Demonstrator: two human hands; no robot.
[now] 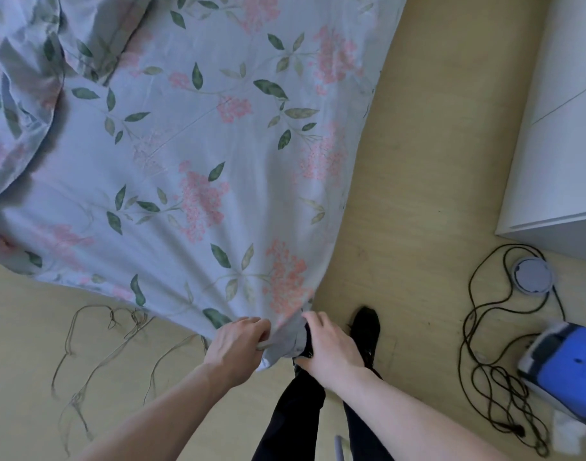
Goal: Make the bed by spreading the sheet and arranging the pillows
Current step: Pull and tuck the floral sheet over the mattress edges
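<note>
Both arms reach forward; left hand (236, 347) and right hand (328, 347) close together, fingers curled, gripping

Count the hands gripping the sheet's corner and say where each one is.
2. The left hand pinches the floral sheet at its near corner; the right hand takes its grip just beside it, on the same bunched corner, above the black-socked foot.

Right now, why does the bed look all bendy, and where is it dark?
Head view: the wide lens bows the sheet edge and the white cabinet; soft daylight, no glare; a dark shadow lies under the rumpled fold at left; the arms near the bottom edge look stretched.
</note>
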